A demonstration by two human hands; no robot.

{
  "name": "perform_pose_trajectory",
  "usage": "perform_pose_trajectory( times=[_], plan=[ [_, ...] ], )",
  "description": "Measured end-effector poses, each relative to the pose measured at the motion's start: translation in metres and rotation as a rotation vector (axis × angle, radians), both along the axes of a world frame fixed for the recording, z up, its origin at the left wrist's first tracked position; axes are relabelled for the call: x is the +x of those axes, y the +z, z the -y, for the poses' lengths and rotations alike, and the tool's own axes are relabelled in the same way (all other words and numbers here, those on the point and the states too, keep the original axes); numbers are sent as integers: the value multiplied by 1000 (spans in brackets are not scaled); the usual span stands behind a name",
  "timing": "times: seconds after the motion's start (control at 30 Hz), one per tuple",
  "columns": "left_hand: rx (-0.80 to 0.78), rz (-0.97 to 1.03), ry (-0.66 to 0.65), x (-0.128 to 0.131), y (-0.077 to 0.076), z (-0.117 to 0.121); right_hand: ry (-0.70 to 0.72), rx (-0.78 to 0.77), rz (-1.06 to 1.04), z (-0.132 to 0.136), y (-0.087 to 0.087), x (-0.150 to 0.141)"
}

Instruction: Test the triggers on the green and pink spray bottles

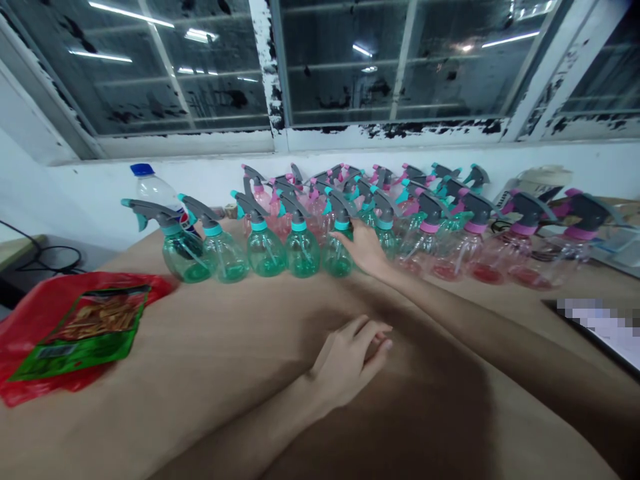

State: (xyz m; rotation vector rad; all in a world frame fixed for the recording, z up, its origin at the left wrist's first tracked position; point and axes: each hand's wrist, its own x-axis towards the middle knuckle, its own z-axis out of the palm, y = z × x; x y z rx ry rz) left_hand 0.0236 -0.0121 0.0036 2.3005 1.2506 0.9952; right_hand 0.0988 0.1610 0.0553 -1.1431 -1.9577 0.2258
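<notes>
Left hand (350,360), grip slack; right hand (367,247) grasps green sprayer (339,257); Pepsi-logo bottle (156,190) leftward.

The spray bottles (267,255) are gleaming in clear, glossy plastic, their grey trigger heads (159,211) looking duller, closer to matt. The counter (225,353) is showing a smooth, wood-toned, low-sheen top. The red bag (30,333) is shining in crinkled plastic film, while the window frame (273,67) is wearing rough, patchy paint.

Spray bottles (303,257) line up across the table (215,353), more bunched behind (window (345,73) past those), and a snack packet (97,323) sits on a plastic bag (30,317) over left.
</notes>
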Motion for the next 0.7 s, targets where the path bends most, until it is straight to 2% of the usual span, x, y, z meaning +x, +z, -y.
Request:
perform_pose_trajectory(
  times=[0.23,0.43,0.6,0.7],
  plan=[
    [-1,-57,0,1,1,-1,-17,36,-128,2,-1,5],
    [-54,-64,27,2,3,0,53,84,-328,32,5,48],
    [-69,-45,28,2,4,1,-105,129,-293,48,-3,88],
    [-71,-35,51,3,4,1,-240,16,-141,42,-6,95]
  ],
)
